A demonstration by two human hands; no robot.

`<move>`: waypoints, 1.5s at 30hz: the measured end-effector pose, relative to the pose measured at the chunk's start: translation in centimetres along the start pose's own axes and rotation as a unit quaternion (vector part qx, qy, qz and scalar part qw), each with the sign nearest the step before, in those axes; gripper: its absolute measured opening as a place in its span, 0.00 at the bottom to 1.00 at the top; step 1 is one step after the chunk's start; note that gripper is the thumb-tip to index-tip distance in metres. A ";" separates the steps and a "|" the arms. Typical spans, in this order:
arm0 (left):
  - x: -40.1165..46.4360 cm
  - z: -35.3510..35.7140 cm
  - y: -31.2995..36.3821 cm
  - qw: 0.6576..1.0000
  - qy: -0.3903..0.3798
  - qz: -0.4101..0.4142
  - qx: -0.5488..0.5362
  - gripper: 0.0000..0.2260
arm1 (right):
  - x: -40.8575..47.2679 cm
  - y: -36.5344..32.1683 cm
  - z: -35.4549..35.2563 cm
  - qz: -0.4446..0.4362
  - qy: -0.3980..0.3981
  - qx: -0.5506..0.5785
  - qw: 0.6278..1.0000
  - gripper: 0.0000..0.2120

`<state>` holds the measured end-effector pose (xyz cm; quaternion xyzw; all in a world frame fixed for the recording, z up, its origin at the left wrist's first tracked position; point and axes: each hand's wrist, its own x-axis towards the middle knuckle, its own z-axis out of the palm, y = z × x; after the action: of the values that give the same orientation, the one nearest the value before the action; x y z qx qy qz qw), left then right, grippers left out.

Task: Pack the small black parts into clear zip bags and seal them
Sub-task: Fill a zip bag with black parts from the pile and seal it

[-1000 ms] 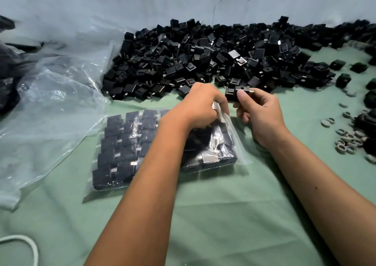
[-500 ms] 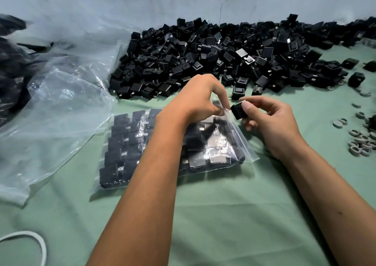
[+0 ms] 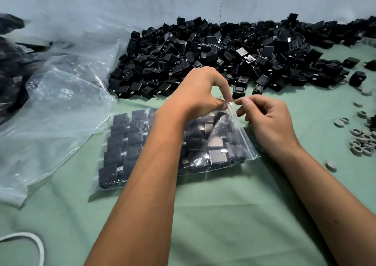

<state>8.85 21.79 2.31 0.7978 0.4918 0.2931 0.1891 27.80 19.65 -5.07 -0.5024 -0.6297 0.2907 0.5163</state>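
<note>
The clear zip bag lies flat on the green table cover, packed with rows of small black parts. Its open top edge points to the right and rises toward the hands at its far corner. The left hand reaches across the bag from above and pinches that corner of the mouth between curled thumb and forefinger. The right hand sits just beside it on the right, fingers curled, thumb and forefinger tip meeting at the same plastic edge; whether they truly grip the film or only touch it is hard to tell, since the plastic is see-through and glares there.

The left forearm covers the middle of the bag, so the parts beneath it are hidden.

Behind the hands a big pile of loose black parts runs along the pale wall. A large crumpled plastic sheet spreads out to the left, with dark blurred shapes behind it. Small grey rings lie scattered at the right edge, partly cut off. A white cord curves in at the lower left corner.
</note>
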 end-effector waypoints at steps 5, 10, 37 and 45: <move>0.1 0.1 0.1 1.000 0.001 0.005 0.004 0.08 | -0.6 -1.1 0.5 0.005 -0.096 0.073 0.993 0.15; 0.0 0.1 0.0 1.000 0.000 0.000 -0.013 0.08 | -0.7 -1.5 0.6 -0.001 -0.076 0.057 0.995 0.17; -0.1 0.1 -0.5 0.999 -0.002 -0.026 -0.035 0.08 | 3.0 0.4 -0.3 -0.020 -0.003 -0.199 0.980 0.20; 0.1 0.4 -0.4 1.000 0.019 -0.003 -0.010 0.08 | -0.5 -0.5 -1.0 -0.030 -0.124 0.096 0.987 0.29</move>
<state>8.86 22.03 1.73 0.7890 0.4943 0.3123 0.1889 28.54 18.86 -4.52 -0.3916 -0.6722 0.3946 0.4889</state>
